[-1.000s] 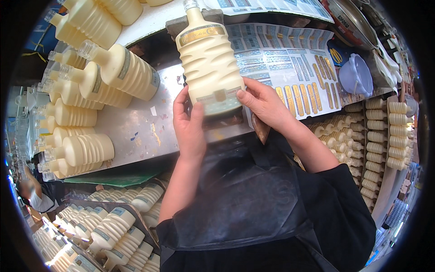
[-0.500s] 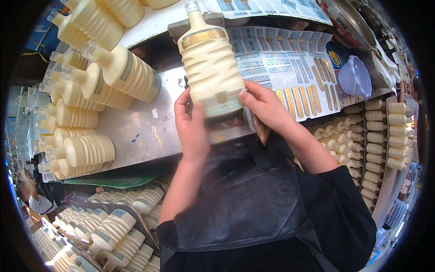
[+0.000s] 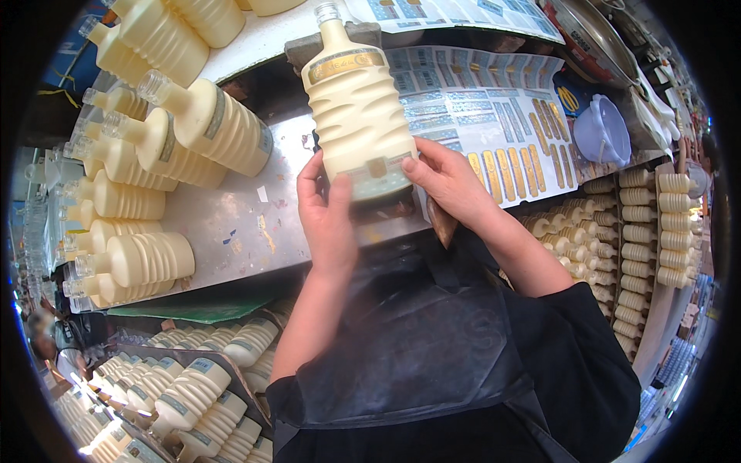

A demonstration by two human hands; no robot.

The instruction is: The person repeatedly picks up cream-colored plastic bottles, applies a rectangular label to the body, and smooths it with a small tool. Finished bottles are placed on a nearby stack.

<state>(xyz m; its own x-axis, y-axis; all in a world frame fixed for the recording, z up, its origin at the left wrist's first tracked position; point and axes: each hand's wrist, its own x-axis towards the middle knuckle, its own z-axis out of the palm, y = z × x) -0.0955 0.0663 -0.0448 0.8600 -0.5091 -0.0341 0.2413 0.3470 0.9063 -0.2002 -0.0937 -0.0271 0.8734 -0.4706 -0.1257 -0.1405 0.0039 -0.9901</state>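
Observation:
A cream-coloured bottle with wavy ridges and a clear threaded neck lies between my hands, its neck pointing away from me. It bears a gold label near its shoulder and a pale blue label near its base. My left hand grips the lower left side, with the thumb at the blue label's left end. On the lower right side, my right hand is closed around the bottle, its thumb pressed on the label's right end. The fingers behind the bottle are partly hidden. A grey block sits under its upper part.
Several cream bottles stand along the left of the metal table. Sheets of blue and gold stickers lie to the right, beside a lavender bucket. More bottles fill a rack at lower left and shelves at right.
My right thumb has slid slightly left along the lower label. The bottle and my left hand stay nearly where they were. A person at the far left edge has shifted.

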